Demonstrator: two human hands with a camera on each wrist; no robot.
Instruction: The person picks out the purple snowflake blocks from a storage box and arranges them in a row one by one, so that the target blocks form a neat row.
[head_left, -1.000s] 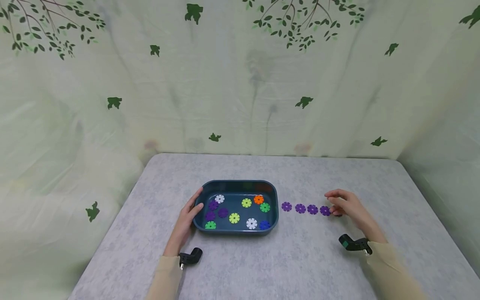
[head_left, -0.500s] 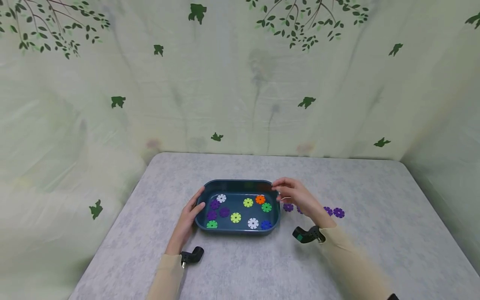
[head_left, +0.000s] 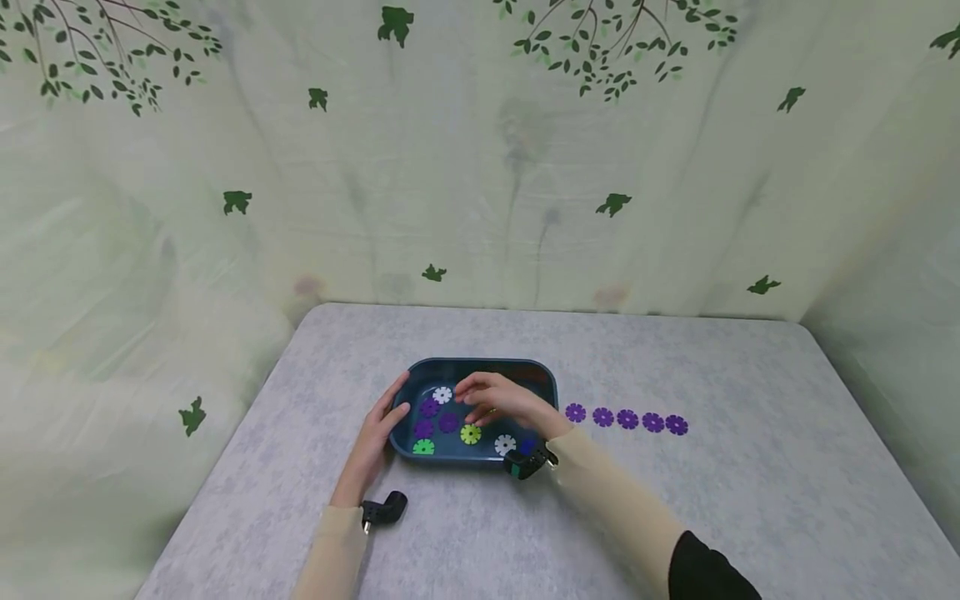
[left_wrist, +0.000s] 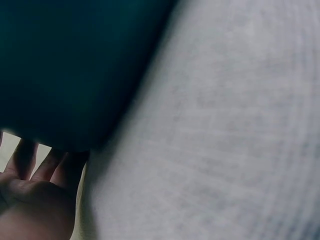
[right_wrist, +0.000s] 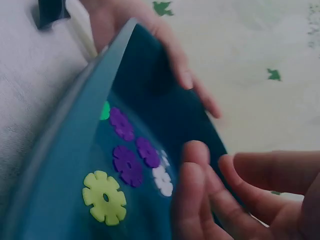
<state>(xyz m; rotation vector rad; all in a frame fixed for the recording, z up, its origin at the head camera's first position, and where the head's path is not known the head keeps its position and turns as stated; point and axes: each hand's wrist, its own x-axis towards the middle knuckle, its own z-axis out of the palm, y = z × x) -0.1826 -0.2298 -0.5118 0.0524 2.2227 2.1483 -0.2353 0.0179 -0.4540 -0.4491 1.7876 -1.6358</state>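
Fingers (right_wrist: 188,197) of the right hand (head_left: 510,398) hang loosely bent, with gaps between them, over the middle of a dark blue, rounded rectangular tray (head_left: 480,361), nothing seen in their hold. The left hand (head_left: 372,437) grips the tray's left edge, thumb over the rim. The tray sits on a mottled pale grey tabletop (head_left: 750,392), left of its centre and well apart from its back edge. Inside, a white flower-shaped disc (head_left: 438,396) lies near those fingers, three purple flower-shaped discs (head_left: 445,423) towards the left edge, a green flower-shaped disc (head_left: 422,447) in the near left corner, and a yellow flower-shaped disc (head_left: 467,435) by the right hand. Five more purple discs (head_left: 624,420) run in a row from the tray's right edge towards the tabletop's right edge.
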